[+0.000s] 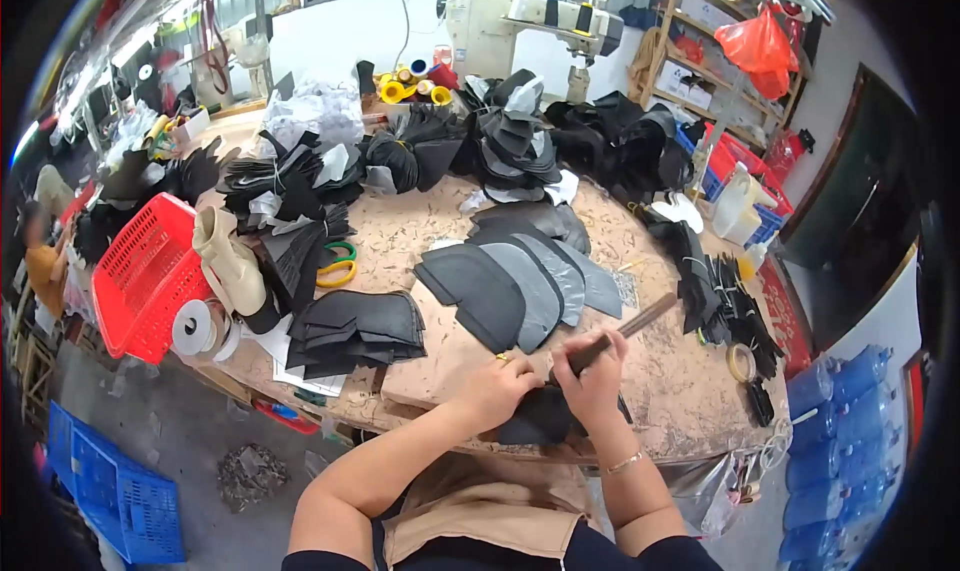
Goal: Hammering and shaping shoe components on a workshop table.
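My right hand (592, 376) is closed round a long, flat, dark-brown strip-shaped tool (640, 318). One end of the tool sticks out up to the right; its lower end is hidden by my fingers. Close beside it, my left hand (500, 389) has its fingers bent together at the edge of a black leather-like piece (540, 418), at the front edge of the table (655, 396). Just beyond my hands, overlapping black and grey curved pieces (480, 289) lie fanned out. A stack of black cut pieces (357, 329) sits to the left.
Left are green- and yellow-handled scissors (337, 273), a beige boot (222, 251), a white roll (195, 328) and a red basket (150, 276). Bundled black pieces (515, 151) line the back, before a sewing machine (480, 36). A tape roll (741, 362) lies right; blue water bottles (835, 451) stand below.
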Action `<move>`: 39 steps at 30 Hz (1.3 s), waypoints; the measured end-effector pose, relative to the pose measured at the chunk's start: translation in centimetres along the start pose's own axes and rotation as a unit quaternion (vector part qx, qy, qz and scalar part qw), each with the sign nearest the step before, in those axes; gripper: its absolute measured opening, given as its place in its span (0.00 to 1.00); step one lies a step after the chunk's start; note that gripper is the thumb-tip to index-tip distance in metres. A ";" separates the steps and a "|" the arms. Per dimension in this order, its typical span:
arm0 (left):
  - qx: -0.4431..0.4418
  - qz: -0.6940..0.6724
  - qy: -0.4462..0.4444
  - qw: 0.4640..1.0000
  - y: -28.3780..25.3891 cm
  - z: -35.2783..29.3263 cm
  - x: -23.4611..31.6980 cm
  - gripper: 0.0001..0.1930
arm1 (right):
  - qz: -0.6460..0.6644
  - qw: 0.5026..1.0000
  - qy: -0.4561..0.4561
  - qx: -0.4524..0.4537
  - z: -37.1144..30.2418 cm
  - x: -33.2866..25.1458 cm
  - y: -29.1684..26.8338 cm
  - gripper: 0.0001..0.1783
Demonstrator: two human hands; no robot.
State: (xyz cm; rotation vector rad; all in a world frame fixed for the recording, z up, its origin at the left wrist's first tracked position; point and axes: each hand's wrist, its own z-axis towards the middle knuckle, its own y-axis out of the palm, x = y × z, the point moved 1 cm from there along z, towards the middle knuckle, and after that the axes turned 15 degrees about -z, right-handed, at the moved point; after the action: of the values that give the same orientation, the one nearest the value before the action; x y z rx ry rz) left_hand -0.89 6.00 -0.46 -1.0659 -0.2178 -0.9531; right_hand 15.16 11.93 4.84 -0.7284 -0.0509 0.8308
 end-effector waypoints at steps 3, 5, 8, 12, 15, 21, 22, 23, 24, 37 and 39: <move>0.008 -0.023 0.019 1.000 -0.7 0.5 0.3 0.10 | -0.033 0.999 0.021 0.019 -0.3 -0.8 0.1 0.07; 0.047 -0.040 0.001 0.998 0.6 0.0 -0.3 0.10 | -0.025 0.999 -0.023 0.031 -0.5 -1.1 0.8 0.08; 0.076 -0.052 0.012 0.996 0.0 0.2 -0.2 0.11 | -0.007 0.999 0.045 -0.015 -0.8 -0.1 0.7 0.08; 0.023 0.043 0.043 0.998 -0.3 -0.7 1.3 0.14 | 0.001 0.999 0.030 0.025 -1.5 0.0 0.9 0.09; 0.009 0.075 0.049 0.996 -0.2 -0.7 1.7 0.14 | 0.038 0.996 0.079 0.001 -1.1 -0.1 -0.3 0.09; -0.003 0.102 0.033 0.994 -0.1 -0.8 1.8 0.15 | -0.024 1.000 0.013 0.014 -0.6 -0.5 1.3 0.08; 0.007 0.099 0.043 0.994 -0.1 -0.7 1.6 0.14 | -0.024 1.000 0.009 0.014 -0.6 -0.1 1.3 0.08; 0.011 0.099 0.042 0.994 -0.1 -0.6 1.7 0.14 | 0.003 1.000 0.018 -0.007 -0.5 0.3 1.1 0.08; 0.024 0.101 0.041 0.994 0.0 -0.7 1.8 0.14 | 0.032 0.999 0.026 -0.030 -0.1 0.2 1.1 0.08; 0.047 0.079 -0.010 0.996 0.0 -1.5 2.0 0.10 | 0.028 0.999 0.027 0.021 0.3 -1.3 0.1 0.09; 0.065 0.068 -0.018 0.995 0.3 -1.2 1.5 0.09 | -0.047 0.999 0.018 0.013 0.0 -1.4 0.4 0.08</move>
State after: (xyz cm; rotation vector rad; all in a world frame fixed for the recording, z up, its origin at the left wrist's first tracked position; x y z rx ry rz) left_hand -0.11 4.24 -0.39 -0.9657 -0.2315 -0.7865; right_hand 13.88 11.14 4.94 -0.7106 -0.0415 0.7267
